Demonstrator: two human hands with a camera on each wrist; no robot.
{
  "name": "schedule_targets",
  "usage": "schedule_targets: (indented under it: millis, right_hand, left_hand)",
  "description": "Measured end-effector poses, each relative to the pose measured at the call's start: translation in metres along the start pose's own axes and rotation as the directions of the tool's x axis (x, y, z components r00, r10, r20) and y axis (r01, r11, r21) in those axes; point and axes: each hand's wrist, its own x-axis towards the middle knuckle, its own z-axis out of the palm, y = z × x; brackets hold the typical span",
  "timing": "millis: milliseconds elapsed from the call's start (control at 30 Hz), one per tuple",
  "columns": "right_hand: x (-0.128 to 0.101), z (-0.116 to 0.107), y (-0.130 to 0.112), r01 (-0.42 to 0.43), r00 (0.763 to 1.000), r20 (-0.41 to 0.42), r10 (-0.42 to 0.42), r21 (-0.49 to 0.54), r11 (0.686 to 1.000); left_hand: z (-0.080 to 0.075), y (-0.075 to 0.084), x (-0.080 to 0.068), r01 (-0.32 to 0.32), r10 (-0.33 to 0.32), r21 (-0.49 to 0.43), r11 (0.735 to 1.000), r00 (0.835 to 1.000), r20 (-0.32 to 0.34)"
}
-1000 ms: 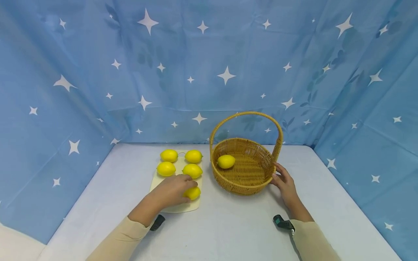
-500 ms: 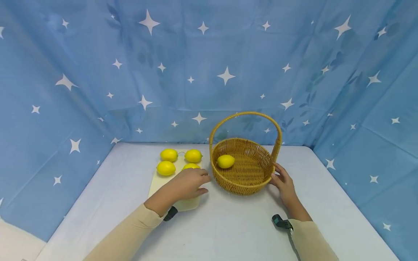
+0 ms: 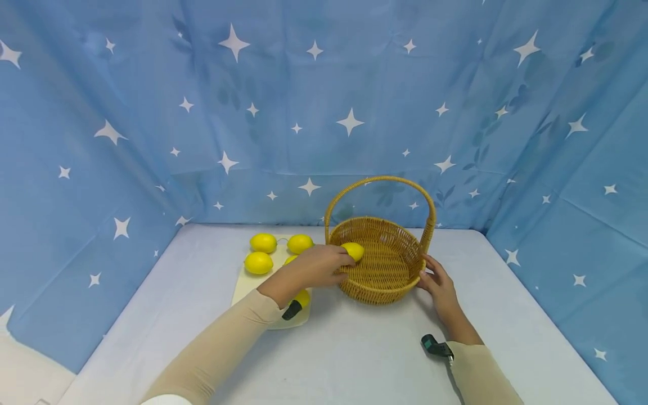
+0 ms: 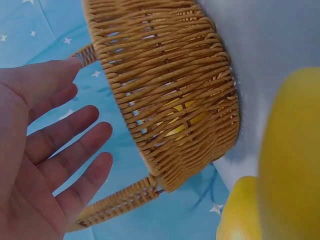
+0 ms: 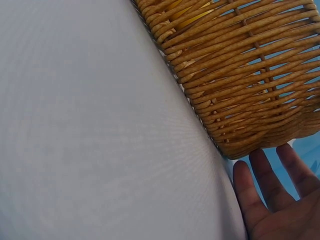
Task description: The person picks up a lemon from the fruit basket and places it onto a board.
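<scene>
Head view: left hand (image 3: 318, 266) (fingers spread, holding nothing) at the basket (image 3: 382, 281) rim; right hand (image 3: 439, 284), fingers relaxed, touches its side.

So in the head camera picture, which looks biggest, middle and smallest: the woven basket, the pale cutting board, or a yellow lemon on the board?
1. Woven wicker basket
2. Pale cutting board, partly hidden by the arm
3. Yellow lemon

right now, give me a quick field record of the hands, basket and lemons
left hand: open, empty, at the basket's left rim
right hand: straight fingers at the basket's right side
basket: wicker, handle upright, on the table
lemon in basket: one, near the left wall
lemons on board: at least five, two partly hidden by the arm
board: pale, left of basket
</scene>
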Motion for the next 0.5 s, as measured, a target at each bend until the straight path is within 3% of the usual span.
schedule_targets:
  millis: [300,500]
  right_hand:
    - [-0.002,0.000,0.001,-0.002,1.000,-0.014,0.002,-0.004,1.000]
    - [-0.001,0.001,0.000,0.004,1.000,-0.014,-0.004,0.007,1.000]
  left_hand:
    - [0.023,-0.011,0.035,0.060,-0.059,-0.058,0.997,0.998,0.012]
    - [0.028,-0.014,0.052,0.080,-0.081,-0.028,0.996,0.997,-0.005]
